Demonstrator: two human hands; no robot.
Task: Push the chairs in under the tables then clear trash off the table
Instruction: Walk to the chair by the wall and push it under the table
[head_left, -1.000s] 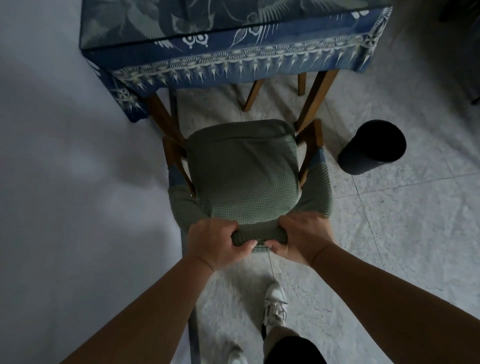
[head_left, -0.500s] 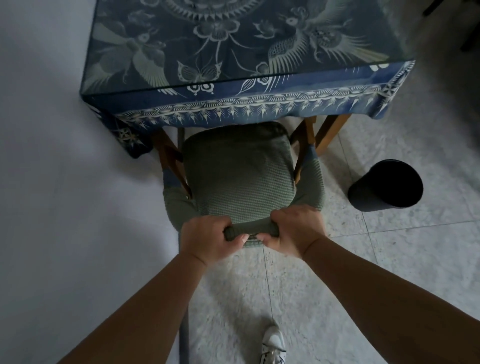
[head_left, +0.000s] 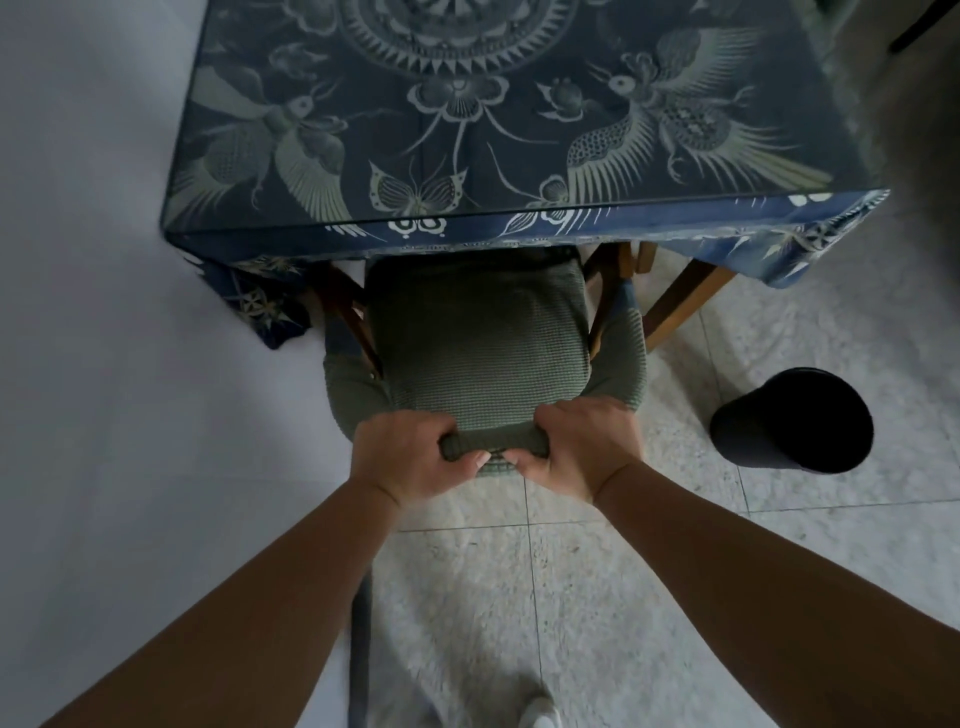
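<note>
The chair (head_left: 478, 343), covered in green knit fabric, stands at the near edge of the table (head_left: 467, 156), its seat front partly under the tabletop. The left hand (head_left: 410, 457) and the right hand (head_left: 582, 447) grasp the top rail of the chair back side by side, fingers curled over it and thumbs underneath, thumb tips nearly touching. The table carries a dark blue cloth (head_left: 597, 228) printed with birds and butterflies; its hem hangs over the near edge. A wooden table leg (head_left: 680, 301) shows right of the chair. A black cylindrical bin (head_left: 789, 421) stands on the tiled floor (head_left: 623, 597), right of the chair. A white wall (head_left: 104, 364) runs along the left.
</note>
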